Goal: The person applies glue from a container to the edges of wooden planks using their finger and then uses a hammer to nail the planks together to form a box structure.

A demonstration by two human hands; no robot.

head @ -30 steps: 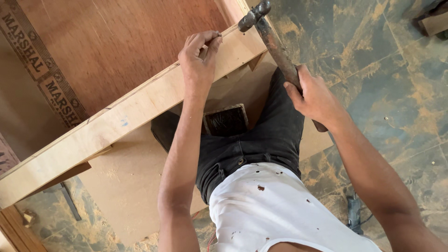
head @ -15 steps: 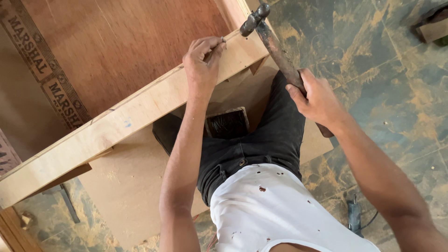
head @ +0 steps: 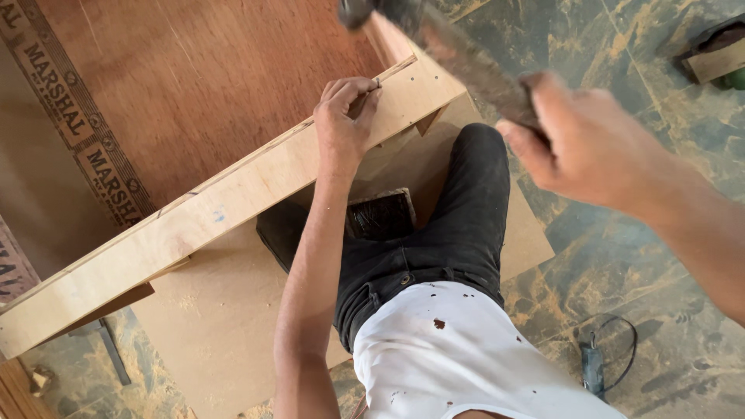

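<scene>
The left hand (head: pixel 341 124) rests on the top edge of the pale wooden frame (head: pixel 233 202), near its corner, its grip pinching a small nail (head: pixel 378 82) upright between fingertips. The right hand (head: pixel 590 147) has its grip wrapped tight around the handle of a hammer (head: pixel 458 54), raised and blurred above the frame, head up by the picture's top edge. The hammer likely handles head-heavy and stiff, best held low on the handle; the nail is light, thin and easily dropped, best pinched near its tip end.
</scene>
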